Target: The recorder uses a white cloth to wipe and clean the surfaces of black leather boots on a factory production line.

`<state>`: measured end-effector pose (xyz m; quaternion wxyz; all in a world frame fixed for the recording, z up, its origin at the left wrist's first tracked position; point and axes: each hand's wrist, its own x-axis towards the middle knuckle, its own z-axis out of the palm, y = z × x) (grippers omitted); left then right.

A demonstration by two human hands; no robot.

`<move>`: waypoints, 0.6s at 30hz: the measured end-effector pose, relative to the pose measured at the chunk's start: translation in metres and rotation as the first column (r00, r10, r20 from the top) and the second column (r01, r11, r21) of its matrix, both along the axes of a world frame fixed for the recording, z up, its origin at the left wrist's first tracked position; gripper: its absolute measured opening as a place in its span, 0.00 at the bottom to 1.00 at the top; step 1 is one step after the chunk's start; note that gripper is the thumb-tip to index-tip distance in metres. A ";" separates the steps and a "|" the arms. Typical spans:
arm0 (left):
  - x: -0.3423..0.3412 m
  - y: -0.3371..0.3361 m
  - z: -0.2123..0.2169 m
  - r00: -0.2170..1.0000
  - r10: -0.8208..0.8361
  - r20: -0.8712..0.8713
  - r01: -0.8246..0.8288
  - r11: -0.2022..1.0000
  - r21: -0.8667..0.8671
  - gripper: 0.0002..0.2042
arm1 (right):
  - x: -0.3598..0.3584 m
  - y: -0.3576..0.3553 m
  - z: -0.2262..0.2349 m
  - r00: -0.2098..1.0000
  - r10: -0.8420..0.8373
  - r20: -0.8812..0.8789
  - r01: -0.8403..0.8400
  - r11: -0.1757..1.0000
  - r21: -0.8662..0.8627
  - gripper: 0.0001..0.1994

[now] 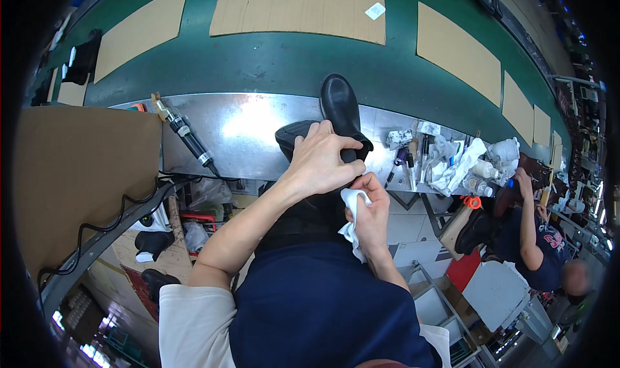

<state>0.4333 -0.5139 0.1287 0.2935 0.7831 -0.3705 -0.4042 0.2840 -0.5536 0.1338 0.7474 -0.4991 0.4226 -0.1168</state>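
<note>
A black boot with a smooth, rounded toe lies on the metal bench ledge, its toe pointing away from me. My left hand is closed over the boot's near end, thumb and fingers bent around its edge. Left of it, partly under that hand, is another dark piece of footwear; I cannot tell if it is joined to the boot. Just nearer to me, my right hand grips a white cloth, which hangs below the fingers. The fingertips of both hands are close together at the boot's near edge.
A black corded power tool lies left on the metal ledge. Bottles, crumpled white cloths and pens crowd the right. Beyond runs a green belt with cardboard sheets. A co-worker sits at right.
</note>
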 end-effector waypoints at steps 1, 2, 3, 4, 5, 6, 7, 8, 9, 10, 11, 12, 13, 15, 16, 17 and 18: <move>0.000 0.000 0.000 1.000 -0.001 0.000 0.001 1.000 0.000 0.22 | 0.001 0.000 0.002 0.998 -0.060 0.003 0.060 0.993 0.099 0.03; -0.001 0.000 0.000 1.000 -0.001 0.001 0.001 1.000 0.001 0.22 | 0.002 0.000 0.004 0.993 -0.121 -0.001 0.118 0.973 0.198 0.03; -0.001 0.000 0.001 1.000 -0.002 0.002 0.002 1.000 0.003 0.22 | 0.002 0.000 0.005 0.987 -0.159 -0.004 0.155 0.957 0.245 0.04; -0.001 -0.001 0.001 1.000 -0.002 0.003 0.002 1.000 0.004 0.22 | 0.000 0.001 0.002 0.996 -0.082 0.016 0.080 0.990 0.117 0.03; 0.000 -0.001 0.001 1.000 -0.001 0.002 0.001 1.000 0.000 0.22 | -0.004 0.003 -0.004 1.000 -0.004 0.025 0.004 1.000 -0.014 0.03; 0.000 0.000 0.001 1.000 0.001 0.001 -0.001 1.000 -0.003 0.22 | -0.006 0.004 -0.007 0.997 0.076 0.025 -0.071 0.987 -0.145 0.02; 0.000 0.001 0.001 1.000 0.000 -0.002 0.000 1.000 -0.005 0.22 | -0.005 0.003 -0.005 0.998 0.065 0.020 -0.063 0.993 -0.095 0.02; -0.001 0.001 0.000 1.000 0.001 -0.003 -0.001 1.000 -0.004 0.22 | -0.003 0.003 -0.002 1.000 0.006 0.016 -0.006 1.000 -0.015 0.03; -0.001 0.001 0.000 1.000 0.001 -0.004 -0.001 1.000 -0.003 0.22 | 0.000 0.003 0.003 0.999 -0.053 0.007 0.052 0.997 0.065 0.03; -0.001 0.001 0.000 1.000 0.002 -0.002 -0.002 1.000 -0.004 0.22 | 0.002 0.003 0.005 0.994 -0.110 -0.004 0.110 0.984 0.142 0.03; -0.001 0.001 0.001 1.000 -0.001 -0.001 0.001 1.000 -0.004 0.22 | 0.001 0.003 0.004 0.993 -0.118 0.003 0.116 0.984 0.133 0.03; -0.002 0.002 0.001 1.000 -0.004 0.001 0.004 1.000 -0.004 0.22 | 0.000 0.004 0.002 0.998 -0.056 0.017 0.055 0.998 0.022 0.03; -0.002 0.002 0.001 1.000 -0.007 0.002 0.007 1.000 -0.004 0.22 | -0.002 0.006 -0.002 1.000 0.009 0.023 -0.007 0.996 -0.090 0.03; -0.001 0.003 0.002 1.000 0.003 -0.002 -0.003 1.000 -0.012 0.22 | -0.002 0.005 -0.002 1.000 0.017 0.010 -0.016 0.996 -0.092 0.03; -0.001 0.003 0.002 1.000 0.009 -0.004 -0.009 1.000 -0.017 0.22 | -0.001 0.004 0.001 0.999 -0.037 -0.008 0.037 0.999 0.017 0.04; -0.002 0.004 0.001 1.000 0.010 0.001 -0.010 1.000 -0.021 0.22 | 0.000 0.004 0.003 0.996 -0.089 -0.032 0.092 0.988 0.126 0.05; -0.003 0.004 0.000 1.000 0.010 0.006 -0.010 1.000 -0.025 0.22 | -0.001 0.005 0.001 0.998 -0.064 -0.013 0.065 0.996 0.067 0.05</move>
